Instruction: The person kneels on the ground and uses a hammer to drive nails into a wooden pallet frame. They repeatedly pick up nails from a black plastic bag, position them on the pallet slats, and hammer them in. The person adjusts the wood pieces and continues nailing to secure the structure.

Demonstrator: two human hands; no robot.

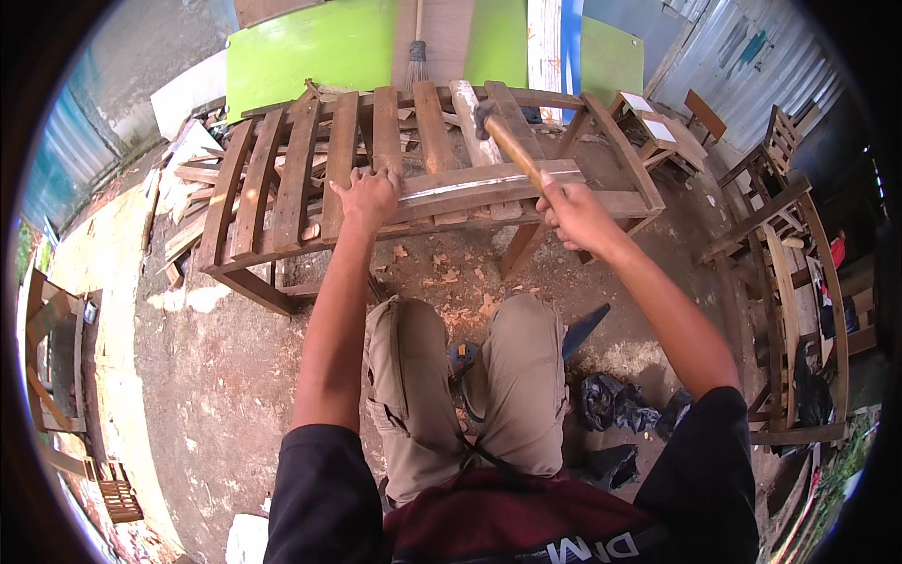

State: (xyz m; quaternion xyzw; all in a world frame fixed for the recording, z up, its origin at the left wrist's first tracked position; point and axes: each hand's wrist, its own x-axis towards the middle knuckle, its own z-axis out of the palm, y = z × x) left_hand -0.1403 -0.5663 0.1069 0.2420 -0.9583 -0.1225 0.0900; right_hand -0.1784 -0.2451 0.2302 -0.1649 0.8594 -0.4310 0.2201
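In my right hand [573, 216] is a hammer [515, 148], gripped by its wooden handle. Its dark head is raised above the slats, up and to the left of the hand. Below the handle a brown wooden board [442, 181] with a whitish strip along it lies across the near side of a slatted wooden frame [258, 246]. My left hand [369, 195] rests with fingers spread at the board's left end, over the slats. One slat [474, 132] near the hammer head looks whitish, unlike its brown neighbours.
Scrap wood [193, 183] is piled behind and left of the frame. A broom [417, 64] leans against the panels at the back. More wooden furniture frames [785, 310] stand at the right. A saw-like dark blade [584, 331] and black plastic bags [615, 402] lie right of my knees.
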